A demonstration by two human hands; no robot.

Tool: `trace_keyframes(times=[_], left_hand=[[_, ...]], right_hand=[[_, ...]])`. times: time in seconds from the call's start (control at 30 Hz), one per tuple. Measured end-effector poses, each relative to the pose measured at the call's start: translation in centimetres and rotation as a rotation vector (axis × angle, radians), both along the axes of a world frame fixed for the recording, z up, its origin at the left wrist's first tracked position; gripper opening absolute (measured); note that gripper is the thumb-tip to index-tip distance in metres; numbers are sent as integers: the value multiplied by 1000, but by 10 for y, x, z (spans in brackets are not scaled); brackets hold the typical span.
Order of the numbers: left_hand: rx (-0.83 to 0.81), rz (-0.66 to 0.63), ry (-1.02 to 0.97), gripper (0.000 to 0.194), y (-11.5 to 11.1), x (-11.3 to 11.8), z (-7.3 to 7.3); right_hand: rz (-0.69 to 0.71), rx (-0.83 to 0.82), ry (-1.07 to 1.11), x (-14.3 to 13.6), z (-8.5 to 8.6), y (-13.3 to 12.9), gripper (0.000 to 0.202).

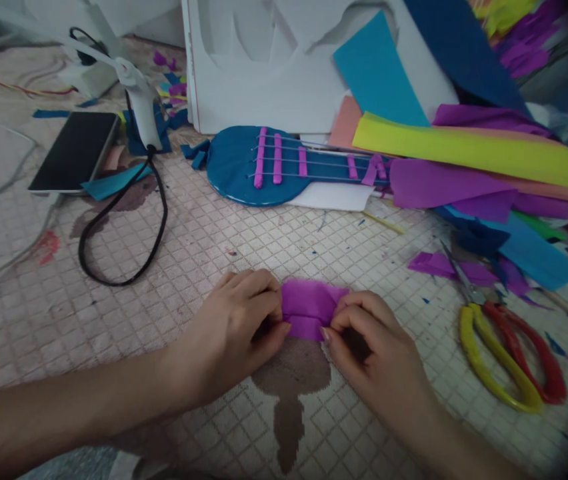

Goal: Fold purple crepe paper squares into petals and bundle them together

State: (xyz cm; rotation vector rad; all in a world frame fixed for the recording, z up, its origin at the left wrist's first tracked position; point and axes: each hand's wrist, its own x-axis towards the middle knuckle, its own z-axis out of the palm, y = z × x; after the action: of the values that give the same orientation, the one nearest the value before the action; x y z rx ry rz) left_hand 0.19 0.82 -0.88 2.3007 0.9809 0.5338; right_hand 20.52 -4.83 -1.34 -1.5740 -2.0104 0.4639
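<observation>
Between my two hands, low over the patterned cloth, a small purple piece (314, 303) is stretched out, with a crease across its lower part. My left hand (244, 323) pinches its left edge between thumb and fingers. At the right edge, my right hand (377, 340) pinches it the same way. Behind my hands lies a blue guitar-shaped piece (234, 167) with purple strips (277, 159) across it and thin strings along its length.
Scissors (479, 300) with yellow and red handles lie at right, below heaped coloured sheets (454, 143). A phone (77, 150), a black cord loop (163, 220) and a white stand (143, 117) are at left on the patterned cloth (204, 247). A white board (264, 93) stands behind.
</observation>
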Motion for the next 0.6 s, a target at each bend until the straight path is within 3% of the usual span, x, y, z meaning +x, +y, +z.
trace_keyframes(times=[0.6], left_hand=[[22, 20, 31, 12, -1, 1, -2]], right_hand=[[-12, 17, -49, -1, -2, -1, 13]])
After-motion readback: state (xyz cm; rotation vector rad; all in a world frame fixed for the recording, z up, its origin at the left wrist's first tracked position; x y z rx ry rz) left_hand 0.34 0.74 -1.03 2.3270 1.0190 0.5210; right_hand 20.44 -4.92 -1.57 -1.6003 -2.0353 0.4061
